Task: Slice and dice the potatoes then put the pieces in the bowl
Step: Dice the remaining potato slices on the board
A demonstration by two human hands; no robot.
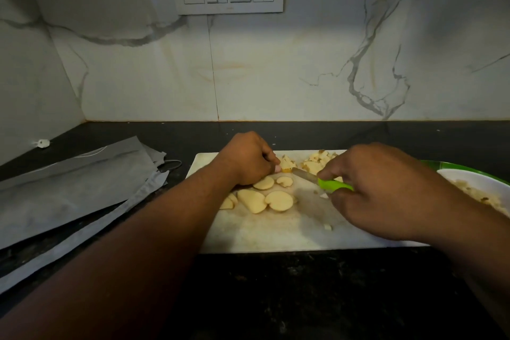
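- The left hand point(248, 159) curls down, fingertips pinching a small potato piece point(287, 165) on the white cutting board point(276, 232).
- The right hand point(386, 190) grips a green-handled knife point(323, 181), blade beside that piece.
- Flat slices point(266, 197) lie near; diced bits point(317, 160) sit farther back.
- The bowl point(480, 182) stands at right on the dark speckled counter point(276, 298), below a marble wall point(276, 69).

Pale potato slices point(265, 196) are lying flat mid-board, diced pieces point(317, 160) are sitting heaped at its far edge, more filling the bowl point(441, 167)
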